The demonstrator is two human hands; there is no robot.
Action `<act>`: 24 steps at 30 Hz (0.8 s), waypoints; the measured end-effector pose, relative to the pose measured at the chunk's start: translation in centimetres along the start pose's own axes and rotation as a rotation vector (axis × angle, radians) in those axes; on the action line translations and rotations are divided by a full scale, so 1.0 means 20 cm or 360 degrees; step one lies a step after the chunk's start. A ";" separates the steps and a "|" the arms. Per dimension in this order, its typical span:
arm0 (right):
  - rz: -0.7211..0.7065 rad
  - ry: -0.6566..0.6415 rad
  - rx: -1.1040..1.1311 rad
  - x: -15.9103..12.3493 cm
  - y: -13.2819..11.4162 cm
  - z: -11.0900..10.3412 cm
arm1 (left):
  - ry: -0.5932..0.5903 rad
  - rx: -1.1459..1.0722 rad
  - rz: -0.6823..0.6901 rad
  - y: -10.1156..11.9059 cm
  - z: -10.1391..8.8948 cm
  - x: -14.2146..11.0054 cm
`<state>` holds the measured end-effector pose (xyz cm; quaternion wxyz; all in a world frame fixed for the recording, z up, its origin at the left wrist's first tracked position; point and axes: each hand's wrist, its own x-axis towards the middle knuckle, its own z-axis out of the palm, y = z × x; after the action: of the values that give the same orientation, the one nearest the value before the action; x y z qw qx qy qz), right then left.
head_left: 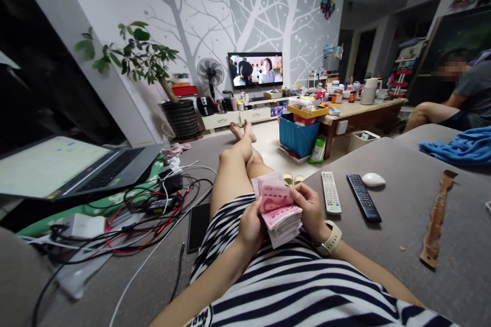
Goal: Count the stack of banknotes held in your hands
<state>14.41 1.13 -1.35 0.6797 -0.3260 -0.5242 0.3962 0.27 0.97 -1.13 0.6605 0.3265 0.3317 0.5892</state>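
Note:
A thick stack of pink banknotes is held over my lap, above a black-and-white striped garment. My left hand is closed round the stack's left side, its thumb on the notes. With thumb and fingers, my right hand pinches the right edge of the notes; a pale watch is on that wrist. One banknote stands up at the top, its face showing 100. The lower ends of the stack fan out loosely. My left fingers are partly hidden behind the notes.
To the right on the sofa lie a white remote, a black remote, a white mouse and a torn brown strip. Tangled cables and a laptop are at left. Another person sits at far right.

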 end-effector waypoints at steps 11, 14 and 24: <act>0.0008 0.0023 0.0090 -0.01 0.02 0.01 | -0.0028 -0.0028 0.0050 0.01 0.00 -0.01; 0.0007 0.0022 0.0090 -0.01 0.03 0.01 | -0.0033 -0.0010 0.0057 0.01 0.01 -0.01; 0.0026 0.0012 0.0088 -0.01 0.01 0.02 | -0.0019 0.0006 0.0047 0.03 0.02 -0.02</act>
<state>13.99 1.07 -1.60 0.6872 -0.3127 -0.5078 0.4148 0.18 0.68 -0.48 0.6530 0.3361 0.3240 0.5964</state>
